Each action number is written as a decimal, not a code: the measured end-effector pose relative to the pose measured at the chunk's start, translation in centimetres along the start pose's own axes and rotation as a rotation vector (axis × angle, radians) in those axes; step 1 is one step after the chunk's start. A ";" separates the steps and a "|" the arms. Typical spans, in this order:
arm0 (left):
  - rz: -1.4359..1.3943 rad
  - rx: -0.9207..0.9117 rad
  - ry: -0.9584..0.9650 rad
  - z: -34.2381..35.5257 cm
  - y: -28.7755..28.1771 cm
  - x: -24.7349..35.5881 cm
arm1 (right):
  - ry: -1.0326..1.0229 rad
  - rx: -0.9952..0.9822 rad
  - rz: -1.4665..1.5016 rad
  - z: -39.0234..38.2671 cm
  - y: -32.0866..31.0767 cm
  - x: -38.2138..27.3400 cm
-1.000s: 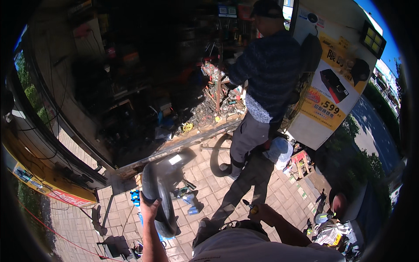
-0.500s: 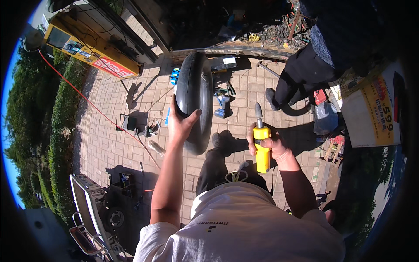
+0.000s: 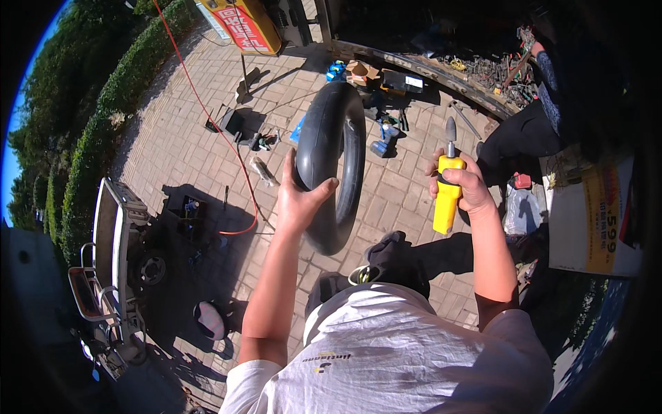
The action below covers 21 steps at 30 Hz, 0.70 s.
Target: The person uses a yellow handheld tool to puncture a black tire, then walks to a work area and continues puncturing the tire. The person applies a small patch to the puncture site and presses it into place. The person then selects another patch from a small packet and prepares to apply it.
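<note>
My left hand (image 3: 302, 205) grips a black rubber inner tube (image 3: 318, 141) by its near left side, thumb lying across its face. The tube is held upright above the paving and is puffed out. Off to the right, my right hand (image 3: 476, 186) is wrapped round a yellow hand-held grinder (image 3: 447, 212). Its pointed grey grinding tip (image 3: 451, 128) faces away from me and stands apart from the tube. Part of the tube's near left edge is hidden behind my left fingers.
A blue cordless drill (image 3: 381, 146) and other tools lie on the paving beyond the tube. A red hose (image 3: 243, 159) runs along the left. Another person's dark-clad leg (image 3: 520, 134) is at the right, near a clear plastic bag (image 3: 523, 212). A small cart (image 3: 109, 228) stands left.
My view has turned, so the surroundings sit differently in it. Both hands have shifted rightward in the picture, the grinder more and also farther up. Each hand keeps its hold.
</note>
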State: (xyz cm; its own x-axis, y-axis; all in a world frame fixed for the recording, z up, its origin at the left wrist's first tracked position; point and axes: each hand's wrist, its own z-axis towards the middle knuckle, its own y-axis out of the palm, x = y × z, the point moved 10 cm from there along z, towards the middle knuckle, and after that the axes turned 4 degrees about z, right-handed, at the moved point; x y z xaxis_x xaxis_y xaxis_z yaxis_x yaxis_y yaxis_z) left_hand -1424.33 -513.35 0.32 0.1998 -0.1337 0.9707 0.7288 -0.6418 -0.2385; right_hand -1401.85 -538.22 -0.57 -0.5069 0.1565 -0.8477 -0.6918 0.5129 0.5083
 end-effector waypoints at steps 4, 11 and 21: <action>-0.096 -0.052 -0.132 -5.6 -6.5 -5.4 | 0.522 0.324 -0.320 -7.4 -0.8 15.5; -0.050 0.002 -0.198 -16.2 -14.6 -10.0 | 0.440 -0.192 -0.043 -12.9 18.0 18.7; 0.019 0.202 -0.174 -28.0 -19.5 -7.7 | 0.180 -0.433 -0.639 -16.7 26.2 20.5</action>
State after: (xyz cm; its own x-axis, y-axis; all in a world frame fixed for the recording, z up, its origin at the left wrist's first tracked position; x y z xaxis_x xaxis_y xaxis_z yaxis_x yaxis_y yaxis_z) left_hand -1458.43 -520.89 -1.67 0.3114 -0.0016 0.9503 0.8363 -0.4744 -0.2749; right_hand -1438.93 -535.63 -2.06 0.0059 -0.2150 -0.9766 -0.9967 0.0780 -0.0232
